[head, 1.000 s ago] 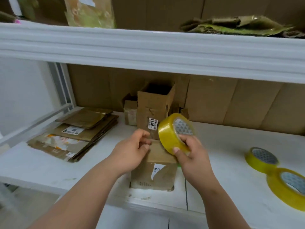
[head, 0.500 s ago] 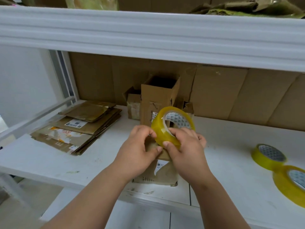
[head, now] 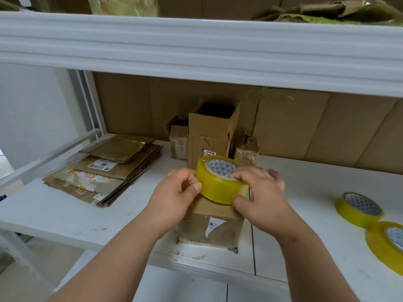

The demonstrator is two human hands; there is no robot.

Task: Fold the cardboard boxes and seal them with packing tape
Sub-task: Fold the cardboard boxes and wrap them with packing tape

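Note:
A yellow roll of packing tape (head: 219, 186) is held just above a small closed cardboard box (head: 209, 227) with a torn white label, near the front of the white shelf (head: 65, 214). My right hand (head: 261, 197) grips the roll from the right, thumb on its outer band and fingers over the core. My left hand (head: 176, 192) pinches the roll's left edge with thumb and curled fingers. Behind stands a tall open-topped box (head: 212, 134).
A stack of flattened cardboard boxes (head: 104, 171) lies at the left. Two more yellow tape rolls (head: 359, 209) (head: 388, 243) sit at the right. Small boxes (head: 178, 140) (head: 246, 151) flank the tall one. An upper shelf edge (head: 196, 46) overhangs; cardboard lines the back wall.
The tape roll has tipped from upright to nearly flat and come down over the closed box. My left hand has moved onto the roll's left edge.

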